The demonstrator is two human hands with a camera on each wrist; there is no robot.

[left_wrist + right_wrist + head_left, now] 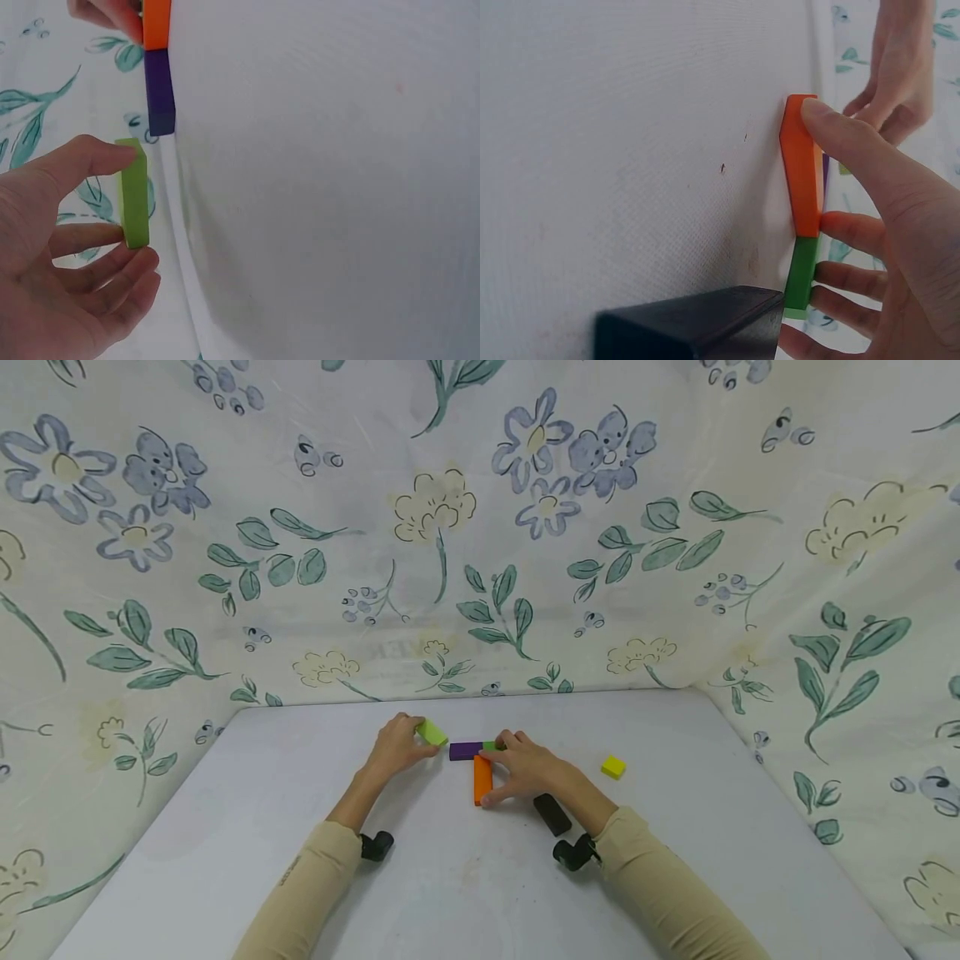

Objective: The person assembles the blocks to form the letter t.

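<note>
My left hand (396,747) pinches a lime green block (432,732) by its ends, thumb at one end and fingertips at the other, as the left wrist view shows. Just right of it lies a purple block (465,751), in line with a darker green block (802,274). An orange block (482,782) extends from this row toward me. My right hand (528,766) holds the orange block lengthwise, thumb on its near end and index finger at its far end. In the right wrist view, other right fingers lie along the green block, partly hiding it in the head view.
A black block (552,815) lies under my right wrist on the white table (465,893). Farther right is a small yellow block (613,767). A flowered cloth (480,527) hangs behind the table and along its sides. Each wrist wears a small black camera.
</note>
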